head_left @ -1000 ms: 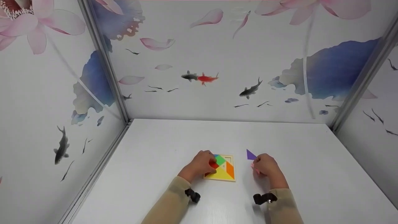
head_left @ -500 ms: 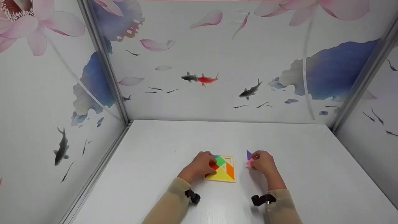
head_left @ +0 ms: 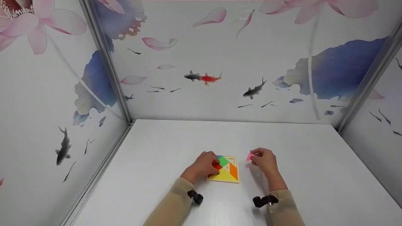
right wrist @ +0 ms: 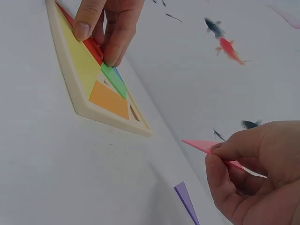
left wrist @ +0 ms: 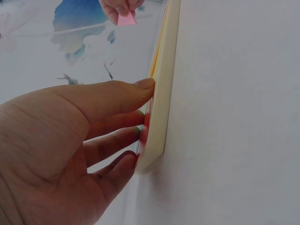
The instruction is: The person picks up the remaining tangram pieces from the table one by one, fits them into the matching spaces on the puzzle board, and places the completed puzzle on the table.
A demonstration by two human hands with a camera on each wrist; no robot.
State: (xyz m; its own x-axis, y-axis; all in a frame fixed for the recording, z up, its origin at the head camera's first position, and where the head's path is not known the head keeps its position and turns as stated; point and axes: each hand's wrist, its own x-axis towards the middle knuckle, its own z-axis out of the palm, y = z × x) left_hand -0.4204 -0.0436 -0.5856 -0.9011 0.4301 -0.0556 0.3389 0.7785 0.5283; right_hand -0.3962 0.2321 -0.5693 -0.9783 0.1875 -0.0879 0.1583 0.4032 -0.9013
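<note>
A square tangram board point(head_left: 237, 175) with a pale wooden rim lies on the table. My left hand point(head_left: 204, 164) rests on its left side, thumb and fingertips pressing on the red piece point(right wrist: 93, 49) and near the rim. Set in the board are yellow point(right wrist: 80, 61), green point(right wrist: 114, 81) and orange point(right wrist: 108, 100) pieces, plus a blue one mostly covered. Two gaps show bare board, one at the far right corner. Right of the board, my right hand point(head_left: 264, 159) pinches a pink triangle point(right wrist: 197, 144) between thumb and fingers, above the table. A purple triangle point(right wrist: 186, 202) lies beneath, mostly hidden in the head view.
The white table point(head_left: 163, 141) is enclosed by panels printed with fish and lotus flowers, the back panel point(head_left: 201, 103) along its far edge. A black wrist camera point(head_left: 195, 197) sits on the left sleeve and another camera point(head_left: 265, 201) on the right.
My right hand has moved away from me and slightly left, carrying the pink triangle up in front of the purple one. My left hand stays on the board.
</note>
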